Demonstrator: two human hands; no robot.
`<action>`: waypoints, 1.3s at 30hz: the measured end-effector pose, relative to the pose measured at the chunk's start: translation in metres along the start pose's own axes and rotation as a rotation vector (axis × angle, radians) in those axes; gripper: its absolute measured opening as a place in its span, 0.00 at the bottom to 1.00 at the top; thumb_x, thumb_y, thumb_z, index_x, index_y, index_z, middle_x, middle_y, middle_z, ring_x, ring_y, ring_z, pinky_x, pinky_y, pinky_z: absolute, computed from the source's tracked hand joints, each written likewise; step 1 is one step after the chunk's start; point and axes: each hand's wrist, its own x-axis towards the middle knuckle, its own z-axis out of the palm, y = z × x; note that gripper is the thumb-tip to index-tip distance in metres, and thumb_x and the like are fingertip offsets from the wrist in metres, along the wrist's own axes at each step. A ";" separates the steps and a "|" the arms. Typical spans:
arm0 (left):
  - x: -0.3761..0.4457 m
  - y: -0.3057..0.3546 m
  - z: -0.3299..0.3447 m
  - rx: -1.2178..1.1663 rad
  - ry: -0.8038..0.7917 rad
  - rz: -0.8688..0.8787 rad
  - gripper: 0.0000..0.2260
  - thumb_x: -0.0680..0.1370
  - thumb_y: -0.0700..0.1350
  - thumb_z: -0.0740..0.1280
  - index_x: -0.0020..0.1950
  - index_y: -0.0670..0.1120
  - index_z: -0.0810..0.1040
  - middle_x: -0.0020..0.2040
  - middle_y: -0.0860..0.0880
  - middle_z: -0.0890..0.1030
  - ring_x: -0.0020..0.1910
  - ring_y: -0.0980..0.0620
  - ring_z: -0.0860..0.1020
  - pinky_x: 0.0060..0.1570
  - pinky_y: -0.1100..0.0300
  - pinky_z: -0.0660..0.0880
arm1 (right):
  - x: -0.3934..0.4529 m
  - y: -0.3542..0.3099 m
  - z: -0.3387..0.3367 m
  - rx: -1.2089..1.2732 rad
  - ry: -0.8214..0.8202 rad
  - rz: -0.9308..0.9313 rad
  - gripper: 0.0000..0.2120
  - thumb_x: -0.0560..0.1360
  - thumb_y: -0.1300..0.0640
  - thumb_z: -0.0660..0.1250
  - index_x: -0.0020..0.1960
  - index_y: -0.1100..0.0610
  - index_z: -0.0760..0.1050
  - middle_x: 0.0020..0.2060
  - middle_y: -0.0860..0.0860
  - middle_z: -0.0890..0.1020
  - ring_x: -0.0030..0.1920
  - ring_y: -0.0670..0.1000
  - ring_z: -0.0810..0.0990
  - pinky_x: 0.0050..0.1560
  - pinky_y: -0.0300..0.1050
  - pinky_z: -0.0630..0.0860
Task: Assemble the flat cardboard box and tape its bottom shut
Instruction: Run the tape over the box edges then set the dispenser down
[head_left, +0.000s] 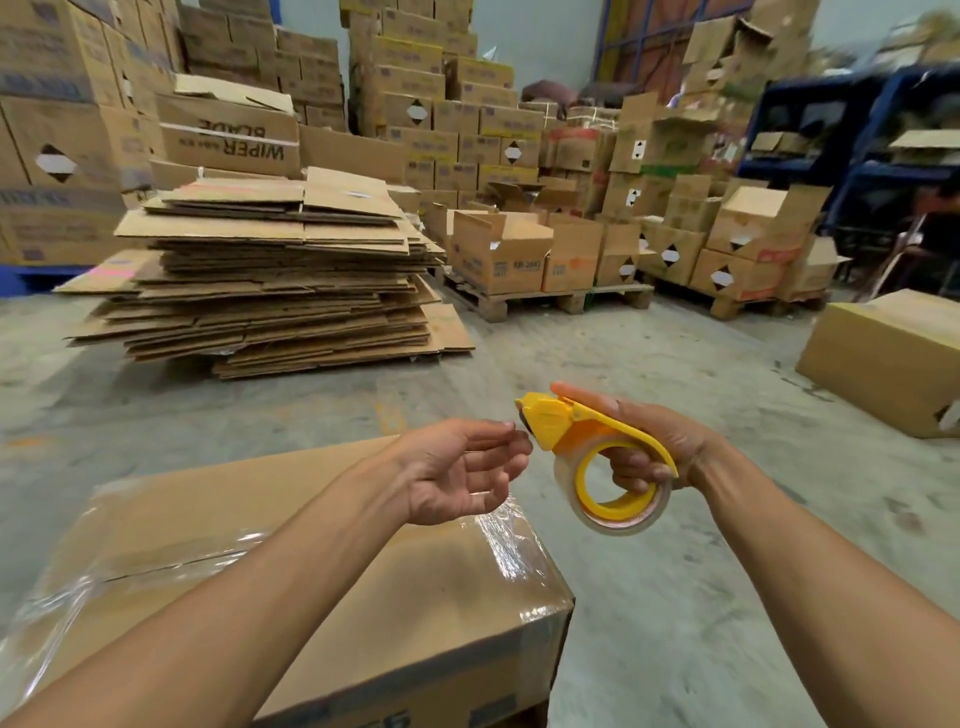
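Note:
An assembled cardboard box (426, 597) stands on the floor in front of me, its closed flaps facing up with clear tape shining along the seam and over the right edge. My right hand (660, 447) grips a yellow tape dispenser (587, 441) holding a roll of clear tape, raised above the floor just right of the box. My left hand (462, 467) hovers palm-up over the box's far right corner, its fingertips close to the dispenser's front end. Whether the fingers pinch the tape end is unclear.
A tall stack of flattened cardboard boxes (270, 280) lies on the concrete floor ahead left. Wooden pallets (545, 301) loaded with cartons stand behind. Another closed box (888, 358) sits at the right. Stacked cartons line the back wall, blue racks at far right.

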 end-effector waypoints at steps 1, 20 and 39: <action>0.001 -0.001 -0.001 0.002 0.011 0.001 0.04 0.76 0.41 0.70 0.45 0.40 0.82 0.41 0.46 0.84 0.32 0.53 0.82 0.31 0.63 0.75 | 0.000 0.000 0.002 -0.009 0.003 0.006 0.30 0.65 0.41 0.77 0.66 0.40 0.77 0.19 0.52 0.69 0.15 0.45 0.68 0.21 0.39 0.73; 0.073 0.022 -0.043 0.743 0.256 0.144 0.11 0.81 0.39 0.61 0.38 0.45 0.72 0.34 0.48 0.72 0.28 0.56 0.66 0.27 0.66 0.63 | -0.041 0.008 0.028 -0.293 0.256 0.227 0.23 0.77 0.55 0.66 0.70 0.41 0.71 0.39 0.53 0.84 0.26 0.49 0.75 0.24 0.41 0.77; 0.192 0.079 -0.098 1.434 0.324 0.385 0.03 0.79 0.42 0.62 0.47 0.46 0.74 0.37 0.48 0.71 0.37 0.48 0.70 0.30 0.61 0.68 | 0.081 0.033 0.088 -0.073 0.626 0.088 0.25 0.76 0.58 0.71 0.71 0.50 0.70 0.58 0.64 0.77 0.18 0.54 0.77 0.21 0.42 0.76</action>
